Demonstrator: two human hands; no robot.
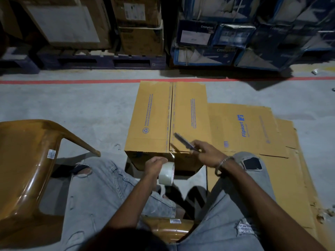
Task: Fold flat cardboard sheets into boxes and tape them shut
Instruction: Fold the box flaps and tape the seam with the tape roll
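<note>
Grey concrete floor [72, 105], red painted line [72, 81] across it. Assembled cardboard box [163, 120] stands on floor, its far edge at the line. Flat cardboard sheets [253, 134] lie just right of box. Brown plastic chair [27, 160] left of box. Pallet [101, 61] beyond the line.

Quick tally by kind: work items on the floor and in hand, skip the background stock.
Folded box: 1
Flat cardboard sheets: at least 2, stacked
Tape roll, left hand: 1
Cutter, right hand: 1
Total: 5
</note>
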